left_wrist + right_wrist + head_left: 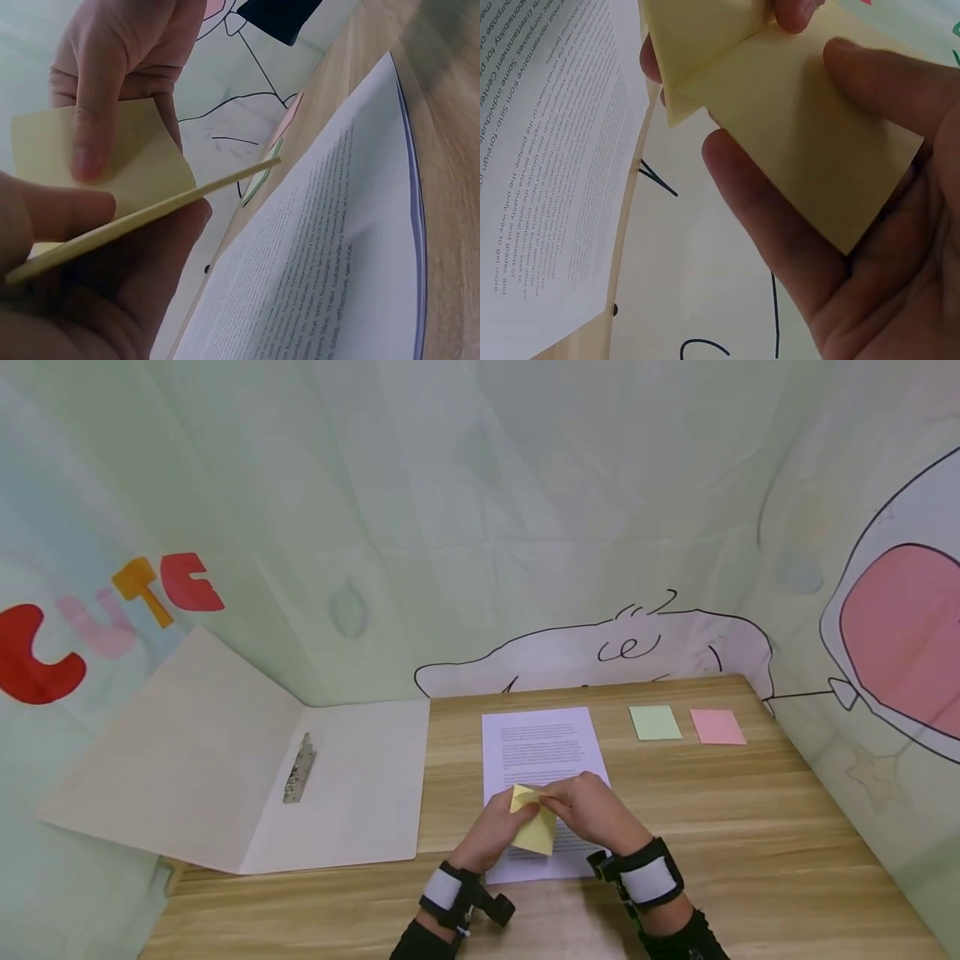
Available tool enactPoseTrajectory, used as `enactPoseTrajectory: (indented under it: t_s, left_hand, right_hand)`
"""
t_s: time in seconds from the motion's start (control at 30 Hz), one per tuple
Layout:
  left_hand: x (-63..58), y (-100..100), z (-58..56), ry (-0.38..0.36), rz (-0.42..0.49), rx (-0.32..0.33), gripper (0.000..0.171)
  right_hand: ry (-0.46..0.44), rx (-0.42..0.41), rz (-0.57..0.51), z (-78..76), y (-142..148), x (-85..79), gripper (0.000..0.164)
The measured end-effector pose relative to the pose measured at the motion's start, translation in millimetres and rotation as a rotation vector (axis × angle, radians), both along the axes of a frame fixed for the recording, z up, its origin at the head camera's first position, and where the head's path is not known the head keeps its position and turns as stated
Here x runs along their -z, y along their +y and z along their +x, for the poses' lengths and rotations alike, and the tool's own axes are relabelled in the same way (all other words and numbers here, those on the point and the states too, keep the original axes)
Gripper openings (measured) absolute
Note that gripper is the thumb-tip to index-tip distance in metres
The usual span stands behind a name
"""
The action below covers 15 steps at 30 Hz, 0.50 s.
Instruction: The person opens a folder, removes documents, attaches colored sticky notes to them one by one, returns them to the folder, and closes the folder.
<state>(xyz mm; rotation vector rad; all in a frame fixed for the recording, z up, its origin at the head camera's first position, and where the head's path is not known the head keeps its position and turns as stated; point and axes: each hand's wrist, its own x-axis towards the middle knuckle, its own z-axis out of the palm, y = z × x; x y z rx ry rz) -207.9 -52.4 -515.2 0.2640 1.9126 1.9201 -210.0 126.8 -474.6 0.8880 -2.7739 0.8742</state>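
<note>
My left hand (491, 831) grips a yellow sticky note pad (534, 835) above a printed sheet stack (543, 743). In the left wrist view the pad (142, 217) shows edge-on, thumb on one face and fingers behind. My right hand (596, 810) pinches the top yellow sticky note (802, 127) between thumb and fingers. That note is lifted at an angle from the pad, and the two still meet along one edge in the right wrist view. The printed paper lies flat on the table under both hands.
A green sticky pad (655, 723) and a pink sticky pad (717, 727) lie at the table's back right. To the left, an open folder (367, 793) with a metal clip (300, 768) has its cover leaning up. A printed curtain (480, 527) stands behind the wooden table (787, 860).
</note>
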Motion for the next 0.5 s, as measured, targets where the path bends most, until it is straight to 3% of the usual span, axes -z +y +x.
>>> enactPoseTrajectory:
  t_s: [0.27,0.5]
  left_hand:
    - [-2.6,-2.2,0.1,-0.017,-0.019,0.051,0.031]
    - [-6.7,-6.1,0.9,-0.038,-0.05,0.067,0.032]
  right_hand:
    - [-0.018,-0.04,-0.017,-2.2,2.9,-0.1,0.01]
    - [-0.132,0.033,-0.063,-2.7,8.5,-3.7,0.025]
